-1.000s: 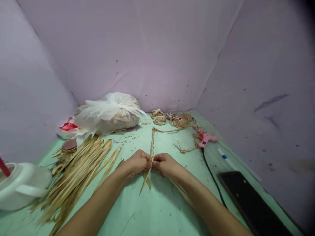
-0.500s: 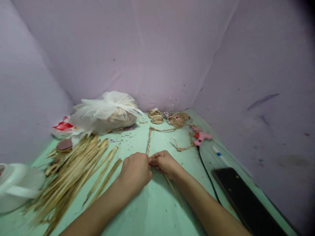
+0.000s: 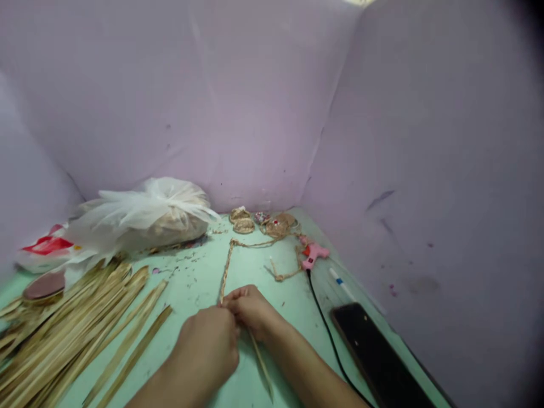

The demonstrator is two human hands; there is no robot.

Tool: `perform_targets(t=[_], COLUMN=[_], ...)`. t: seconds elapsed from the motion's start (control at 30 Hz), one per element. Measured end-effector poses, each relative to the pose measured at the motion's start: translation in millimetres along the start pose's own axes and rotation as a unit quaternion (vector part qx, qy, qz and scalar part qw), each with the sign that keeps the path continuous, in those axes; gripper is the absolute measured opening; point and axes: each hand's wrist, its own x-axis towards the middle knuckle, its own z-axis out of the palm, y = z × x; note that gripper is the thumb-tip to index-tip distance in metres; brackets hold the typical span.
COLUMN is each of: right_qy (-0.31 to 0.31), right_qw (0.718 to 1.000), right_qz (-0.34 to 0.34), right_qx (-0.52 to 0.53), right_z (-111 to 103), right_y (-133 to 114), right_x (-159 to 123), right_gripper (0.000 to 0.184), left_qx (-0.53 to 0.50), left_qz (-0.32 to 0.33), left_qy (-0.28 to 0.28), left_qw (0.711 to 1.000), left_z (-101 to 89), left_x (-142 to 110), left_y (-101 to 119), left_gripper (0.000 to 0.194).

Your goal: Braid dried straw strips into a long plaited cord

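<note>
A thin braided cord of dried plant fibre point(image 3: 226, 266) runs from my hands up the table, then bends right toward the coiled pieces at the back. My left hand point(image 3: 212, 340) is closed around its near end, the fingers mostly hidden behind the knuckles. Right beside it, my right hand point(image 3: 250, 309) pinches the same end with thumb and fingertips. From under the right hand a loose flat strand point(image 3: 260, 362) hangs down toward me. Left of my hands lies a pile of dried leaf strips point(image 3: 85, 323), two of them lying apart from the rest.
A stuffed white plastic bag point(image 3: 157, 212) stands at the back left, beside a red-and-white packet point(image 3: 46, 249). Coiled woven rounds point(image 3: 278, 225) lie at the back. On the right are a pink glue gun point(image 3: 315, 253) with black cable, a marker point(image 3: 341, 283) and a phone point(image 3: 378, 357).
The view has swung right and tilted up, so things appear shifted left and lower. Both hands stay together at the cord's end; the left hand has turned slightly, lower than the right.
</note>
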Motion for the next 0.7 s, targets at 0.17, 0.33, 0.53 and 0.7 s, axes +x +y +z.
perform_targets(t=[0.17,0.33,0.53,0.7], right_qy=[-0.083,-0.121,-0.044,-0.007], right_qw=[0.996,0.992,0.962,0.944], right_qz=[-0.018,-0.024,-0.123,-0.144], right_qx=[0.006,-0.026,-0.239,-0.296], right_z=[-8.9,-14.6,-17.6,-19.0], right_y=[-7.6,-4.7,10.1,20.9], right_x=[-5.3,-3.5,10.6,19.1], right_gripper=[0.007,0.009,0.008,0.009], left_qx=[-0.258,-0.428,-0.356,-0.276], left_qz=[-0.082,-0.094,-0.06,-0.026], left_qy=[0.072,-0.154,-0.125,-0.113], left_qw=[0.96,0.885,0.924,0.954], left_z=[-27.7,-4.1,8.1,10.4], left_x=[21.0,36.3,38.7,38.0], left_y=[-21.2,-30.5,-34.5,-33.6], left_gripper=[0.033,0.012,0.012,0.01])
